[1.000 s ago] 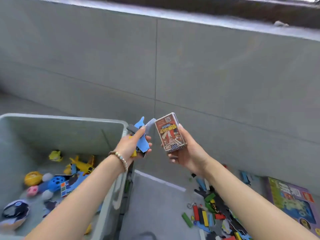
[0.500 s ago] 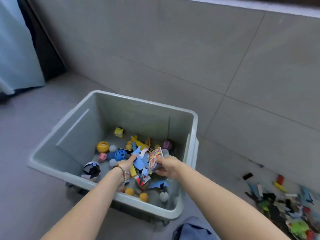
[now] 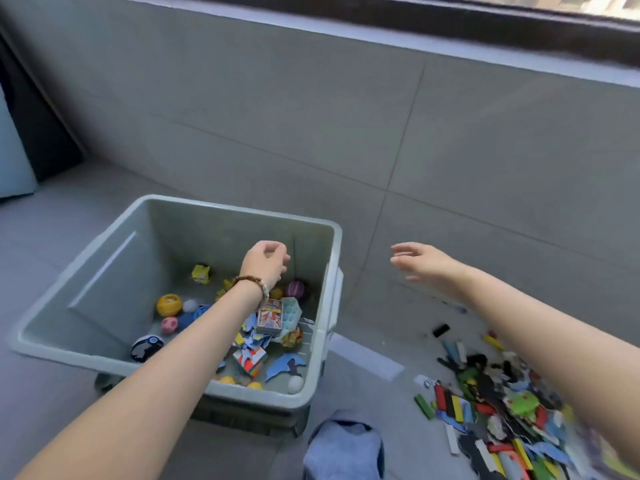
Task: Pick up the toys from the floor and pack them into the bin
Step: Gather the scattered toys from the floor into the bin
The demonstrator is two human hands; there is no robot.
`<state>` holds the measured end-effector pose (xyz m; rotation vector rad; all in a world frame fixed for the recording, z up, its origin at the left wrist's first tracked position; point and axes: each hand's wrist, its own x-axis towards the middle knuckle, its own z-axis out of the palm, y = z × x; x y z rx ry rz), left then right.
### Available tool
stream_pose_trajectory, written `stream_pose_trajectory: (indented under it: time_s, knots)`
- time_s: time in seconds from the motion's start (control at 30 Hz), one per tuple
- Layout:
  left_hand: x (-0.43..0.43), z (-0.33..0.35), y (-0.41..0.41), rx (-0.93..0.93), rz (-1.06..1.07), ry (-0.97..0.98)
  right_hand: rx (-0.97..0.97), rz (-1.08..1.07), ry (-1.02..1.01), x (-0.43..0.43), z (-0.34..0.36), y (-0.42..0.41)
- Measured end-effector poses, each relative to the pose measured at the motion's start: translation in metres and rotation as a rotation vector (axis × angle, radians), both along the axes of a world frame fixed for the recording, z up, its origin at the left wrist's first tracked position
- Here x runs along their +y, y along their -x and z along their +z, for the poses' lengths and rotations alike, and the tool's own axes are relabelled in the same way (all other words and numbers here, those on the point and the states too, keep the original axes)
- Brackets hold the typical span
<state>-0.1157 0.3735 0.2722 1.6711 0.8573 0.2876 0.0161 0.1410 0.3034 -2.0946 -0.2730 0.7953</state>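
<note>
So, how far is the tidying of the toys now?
Done: the card box, blue cutout pieces and balls lie in the grey bin. In hand: nothing; the left hand and right hand are empty. Left: a big pile of coloured pieces on the floor beside the bin.

bin [image 3: 104, 289]: smooth matt grey-green plastic | box [image 3: 269, 317] inside bin: glossy printed card | bracelet [image 3: 254, 285] above bin: wooden-looking beads | floor [image 3: 52, 230] around bin: matt grey tile
</note>
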Motion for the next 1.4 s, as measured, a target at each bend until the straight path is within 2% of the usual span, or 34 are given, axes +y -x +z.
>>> stream_pose_trajectory:
  time_s: [0.1,0.2,0.3,0.47,0.63,0.73,0.83,0.97,1.07,1.2,1.3,1.4]
  knots:
    - [-0.062,0.026,-0.040,-0.103,-0.177,-0.027,-0.065,-0.095,0.115,-0.090,0.001,-0.015]
    - [-0.131,0.019,-0.077,-0.074,-0.348,-0.013,-0.051,-0.163,0.224,-0.177,-0.014,-0.016]
    - [-0.192,-0.021,-0.104,0.112,-0.548,0.009,-0.006,-0.219,0.318,-0.248,-0.039,-0.007]
    - [-0.263,-0.105,-0.120,0.481,-0.869,-0.242,0.143,-0.292,0.390,-0.329,-0.101,0.014]
    - [-0.302,-0.169,-0.136,0.668,-1.064,-0.345,0.267,-0.339,0.412,-0.372,-0.173,0.024]
    - [-0.327,-0.196,-0.143,0.664,-1.103,-0.350,0.335,-0.383,0.411,-0.388,-0.215,0.028]
    - [-0.361,-0.219,-0.139,0.612,-1.129,-0.303,0.404,-0.572,0.342,-0.400,-0.256,0.032]
    - [-0.409,-0.252,-0.124,0.592,-1.158,-0.011,0.457,-0.819,0.234,-0.406,-0.302,0.032]
    - [-0.433,-0.266,-0.119,0.615,-1.134,0.144,0.405,-0.976,0.132,-0.395,-0.319,0.032]
    - [-0.445,-0.273,-0.120,0.648,-0.995,0.311,0.359,-1.183,0.010,-0.381,-0.333,0.038]
    - [-0.445,-0.277,-0.118,0.628,-0.868,0.385,0.368,-1.366,-0.161,-0.374,-0.333,0.041]
    - [-0.442,-0.278,-0.114,0.598,-0.768,0.477,0.367,-1.390,-0.299,-0.369,-0.320,0.041]
